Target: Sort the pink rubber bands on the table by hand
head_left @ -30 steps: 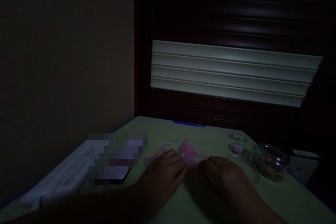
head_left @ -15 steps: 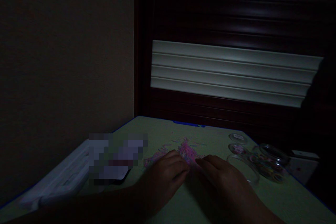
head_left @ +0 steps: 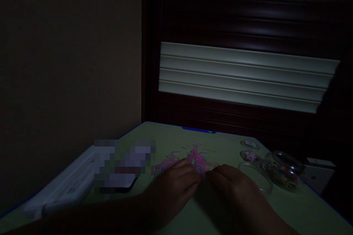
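A loose heap of small pink and pastel rubber bands (head_left: 198, 156) lies on the pale green tabletop, with more of them (head_left: 168, 162) strewn to its left. At the near edge of the heap is my left hand (head_left: 179, 181), its fingers curled and pressed together. Close to its right, my right hand (head_left: 231, 183) is also closed, thumb and fingertips pinched near the bands. The fingertips almost meet. Whatever lies between the fingers is hidden by the hands and the dim light.
Rightward stand a clear jar of coloured bands (head_left: 282, 170), a clear ring-shaped lid (head_left: 268, 187), and two small round containers, one (head_left: 250, 156) with pink pieces. A white box (head_left: 317, 174) is beyond. On the left are a white plastic case (head_left: 66, 183) and a blurred-out flat object (head_left: 129, 169).
Both hands stay beside the heap, with only a slight shift of the fingers. The bands and containers look unchanged.
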### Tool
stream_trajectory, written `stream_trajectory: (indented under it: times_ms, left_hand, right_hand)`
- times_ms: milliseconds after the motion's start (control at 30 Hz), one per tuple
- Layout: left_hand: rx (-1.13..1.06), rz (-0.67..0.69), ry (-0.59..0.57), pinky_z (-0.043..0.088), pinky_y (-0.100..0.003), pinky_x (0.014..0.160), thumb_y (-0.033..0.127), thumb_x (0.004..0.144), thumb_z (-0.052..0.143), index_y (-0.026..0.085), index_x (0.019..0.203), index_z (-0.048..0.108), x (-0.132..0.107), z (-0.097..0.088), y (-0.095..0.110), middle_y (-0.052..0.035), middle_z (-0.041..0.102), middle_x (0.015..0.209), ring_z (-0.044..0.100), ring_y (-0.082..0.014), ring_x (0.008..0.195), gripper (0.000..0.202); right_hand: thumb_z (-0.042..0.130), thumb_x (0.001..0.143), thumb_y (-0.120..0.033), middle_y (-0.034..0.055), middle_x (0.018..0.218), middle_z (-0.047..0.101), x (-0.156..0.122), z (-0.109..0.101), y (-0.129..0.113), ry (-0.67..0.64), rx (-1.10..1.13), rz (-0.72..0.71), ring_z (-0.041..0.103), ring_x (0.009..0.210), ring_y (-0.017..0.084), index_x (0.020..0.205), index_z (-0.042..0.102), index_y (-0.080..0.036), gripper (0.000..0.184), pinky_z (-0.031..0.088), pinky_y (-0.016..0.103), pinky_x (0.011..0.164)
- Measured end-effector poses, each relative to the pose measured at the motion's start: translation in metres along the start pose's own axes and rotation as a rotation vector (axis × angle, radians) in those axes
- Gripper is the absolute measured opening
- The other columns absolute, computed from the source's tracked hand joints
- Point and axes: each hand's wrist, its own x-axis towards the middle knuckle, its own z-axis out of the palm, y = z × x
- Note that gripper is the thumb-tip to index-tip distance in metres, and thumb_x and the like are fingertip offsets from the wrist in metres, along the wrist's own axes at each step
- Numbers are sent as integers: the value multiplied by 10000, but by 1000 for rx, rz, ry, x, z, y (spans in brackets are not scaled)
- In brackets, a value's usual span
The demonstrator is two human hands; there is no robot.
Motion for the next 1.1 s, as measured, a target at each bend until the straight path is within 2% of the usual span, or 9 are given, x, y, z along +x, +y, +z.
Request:
stream_trajectory:
  times_ms: [167,400,667,900,1000,1100]
  left_hand:
    - [23,0,-10,384,-286,727,91,877,434,151,825,535,0,-2,1,-31,550,791,481,-151,778,129]
    - [29,4,14,388,-294,732,98,877,437,152,831,546,2,-1,1,-32,551,781,481,-154,769,130]
    - [38,-28,3,375,-286,735,86,872,441,156,848,543,1,0,0,-25,541,798,472,-148,781,125]
    - [41,-39,-20,374,-288,720,72,857,451,156,829,538,1,1,0,-25,541,792,472,-151,768,124]
    - [29,-58,4,377,-281,718,57,846,464,161,854,544,0,3,-2,-21,541,807,476,-150,792,132]
    - [24,-51,31,382,-281,717,64,850,465,165,839,543,0,4,-3,-12,539,789,479,-142,771,128]
  right_hand:
    - [540,723,-33,7,712,587,1,-6,-3,19,-45,-17,557,680,143,740,563,-201,170,379,235,597]
    - [502,738,-1,6,727,571,0,3,-1,21,-74,-29,523,671,138,745,546,-192,197,359,246,604]
    - [537,715,-2,1,706,568,0,2,-3,54,-125,-68,509,648,139,733,540,-192,191,342,257,586]
    - [662,596,-3,-9,667,570,4,-7,-8,121,-223,-159,480,589,145,692,550,-172,224,327,270,556]
    - [647,602,-20,-2,665,578,4,-8,-9,135,-295,-192,481,580,156,703,572,-170,195,336,283,560]
    - [587,616,-10,10,679,590,2,-11,-8,143,-393,-152,494,589,175,736,593,-175,204,352,297,562]
